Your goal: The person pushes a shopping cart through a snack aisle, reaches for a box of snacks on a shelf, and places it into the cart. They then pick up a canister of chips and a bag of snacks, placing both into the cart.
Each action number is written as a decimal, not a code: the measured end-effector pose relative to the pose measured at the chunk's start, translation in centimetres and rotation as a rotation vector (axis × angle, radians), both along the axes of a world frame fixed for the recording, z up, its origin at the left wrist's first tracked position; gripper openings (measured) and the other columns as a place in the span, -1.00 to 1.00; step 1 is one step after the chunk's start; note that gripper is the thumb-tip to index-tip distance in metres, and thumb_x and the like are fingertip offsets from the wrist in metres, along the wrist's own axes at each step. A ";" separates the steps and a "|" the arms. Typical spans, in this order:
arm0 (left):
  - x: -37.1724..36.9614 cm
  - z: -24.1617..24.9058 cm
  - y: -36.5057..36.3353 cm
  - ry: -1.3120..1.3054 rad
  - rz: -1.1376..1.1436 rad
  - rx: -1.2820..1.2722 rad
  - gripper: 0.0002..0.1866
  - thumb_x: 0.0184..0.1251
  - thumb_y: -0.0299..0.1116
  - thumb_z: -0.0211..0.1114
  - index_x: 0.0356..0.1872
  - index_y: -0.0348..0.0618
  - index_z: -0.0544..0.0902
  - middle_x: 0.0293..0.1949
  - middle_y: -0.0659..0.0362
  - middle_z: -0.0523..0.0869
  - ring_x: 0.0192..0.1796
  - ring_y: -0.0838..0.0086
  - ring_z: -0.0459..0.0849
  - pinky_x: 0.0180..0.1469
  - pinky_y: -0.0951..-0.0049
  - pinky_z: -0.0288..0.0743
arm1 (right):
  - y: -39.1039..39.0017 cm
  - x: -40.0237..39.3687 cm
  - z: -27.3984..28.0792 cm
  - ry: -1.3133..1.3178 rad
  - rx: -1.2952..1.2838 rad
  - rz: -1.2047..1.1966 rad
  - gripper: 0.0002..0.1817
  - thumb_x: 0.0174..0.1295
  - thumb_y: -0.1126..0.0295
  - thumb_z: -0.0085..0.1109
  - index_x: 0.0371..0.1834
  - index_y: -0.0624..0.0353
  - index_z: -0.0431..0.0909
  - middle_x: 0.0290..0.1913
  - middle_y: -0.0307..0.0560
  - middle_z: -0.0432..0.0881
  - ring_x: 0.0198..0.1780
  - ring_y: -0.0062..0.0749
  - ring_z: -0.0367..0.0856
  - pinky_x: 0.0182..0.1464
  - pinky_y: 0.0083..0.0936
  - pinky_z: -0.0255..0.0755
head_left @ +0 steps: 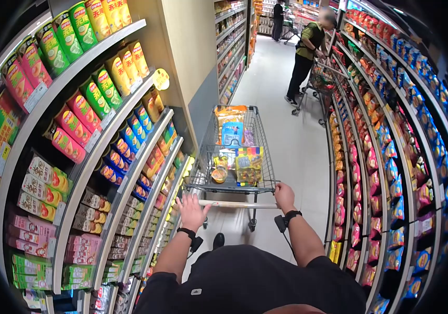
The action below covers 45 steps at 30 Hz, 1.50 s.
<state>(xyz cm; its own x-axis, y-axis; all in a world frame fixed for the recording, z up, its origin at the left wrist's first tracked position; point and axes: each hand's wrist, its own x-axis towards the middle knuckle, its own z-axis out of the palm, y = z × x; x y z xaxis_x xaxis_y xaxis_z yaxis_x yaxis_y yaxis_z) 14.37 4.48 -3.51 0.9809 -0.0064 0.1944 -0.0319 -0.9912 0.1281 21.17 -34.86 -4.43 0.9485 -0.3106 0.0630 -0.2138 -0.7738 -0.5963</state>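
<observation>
A wire shopping cart (266, 152) stands in front of me, with a pale push handle (234, 204) across its near side. My left hand (192, 211) rests on the handle's left end with its fingers spread. At the right end, my right hand (284, 197) is closed round the handle by the basket's corner. In the basket lie an orange bag (229, 112), a blue bag (232, 133), a yellow-green bag (249, 163) and a small round tub (219, 174). Both wrists wear black bands.
Shelves of canned chips and boxes (98, 138) rise close on the left, beside a pillar (185, 57). Shelves of bagged snacks (373, 152) line the right. A person (307, 52) stands ahead by another cart (320, 78); a second person (278, 22) is farther off.
</observation>
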 end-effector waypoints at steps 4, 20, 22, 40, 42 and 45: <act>2.6 0.3 0.0 -0.021 -0.019 -0.029 -0.15 0.40 0.33 0.20 0.32 -0.35 0.51 0.31 -0.15 0.53 0.52 -0.11 0.29 0.60 -0.33 -0.16 | 0.3 1.7 0.1 -0.022 -0.072 -0.027 -0.78 0.36 0.25 0.19 -0.12 0.02 0.79 -0.23 0.09 0.79 -0.15 0.07 0.76 -0.08 -0.11 0.63; 11.8 0.8 0.7 -0.003 -0.110 -0.097 -0.14 0.43 0.34 0.12 0.34 -0.35 0.48 0.31 -0.13 0.51 0.55 -0.06 0.26 0.62 -0.31 -0.22 | 0.9 7.2 0.8 -0.048 -0.220 -0.143 -0.80 0.38 0.33 0.18 -0.07 0.11 0.73 -0.17 0.14 0.78 -0.11 0.13 0.75 -0.04 -0.06 0.62; 12.6 0.9 0.6 0.003 -0.103 -0.083 -0.13 0.43 0.36 0.10 0.34 -0.35 0.47 0.31 -0.14 0.52 0.54 -0.05 0.27 0.63 -0.28 -0.21 | 0.7 8.0 0.5 -0.050 -0.241 -0.149 -0.81 0.38 0.34 0.18 -0.07 0.11 0.73 -0.17 0.14 0.79 -0.11 0.13 0.76 -0.04 -0.06 0.62; 15.9 1.1 2.1 0.027 -0.182 -0.339 -0.16 0.37 -0.01 0.37 0.52 -0.30 0.31 0.58 -0.16 0.25 0.67 0.03 0.10 0.68 0.07 0.01 | -2.3 13.7 0.1 0.001 -0.266 -0.024 -0.77 0.35 0.38 0.17 -0.03 0.20 0.71 -0.08 0.12 0.76 0.00 0.10 0.70 0.09 -0.10 0.57; 12.3 0.2 2.9 0.020 -0.020 -0.431 -0.22 0.38 -0.10 0.33 0.51 -0.33 0.32 0.54 -0.18 0.32 0.62 0.00 0.20 0.63 0.08 0.15 | -2.7 14.4 -0.4 -0.102 -0.398 0.064 -0.75 0.33 0.39 0.22 -0.01 0.23 0.71 -0.06 0.11 0.75 0.05 0.08 0.66 0.16 -0.11 0.53; 3.4 -10.2 5.6 0.148 0.323 -0.526 -0.30 0.41 -0.11 0.28 0.46 -0.30 0.38 0.40 -0.22 0.50 0.47 -0.08 0.43 0.54 0.09 0.29 | -3.0 15.2 -1.2 -0.172 -0.367 0.136 -0.74 0.31 0.38 0.26 0.00 0.26 0.70 -0.05 0.10 0.74 0.09 0.06 0.62 0.20 -0.11 0.50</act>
<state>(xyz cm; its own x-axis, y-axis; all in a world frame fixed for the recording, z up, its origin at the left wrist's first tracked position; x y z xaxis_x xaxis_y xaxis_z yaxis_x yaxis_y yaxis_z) 17.77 10.06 -13.67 0.9342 0.3537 -0.0471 0.3137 -0.7511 0.5809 36.36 -37.87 -5.59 0.9453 -0.1111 0.3067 -0.0169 -0.9556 -0.2941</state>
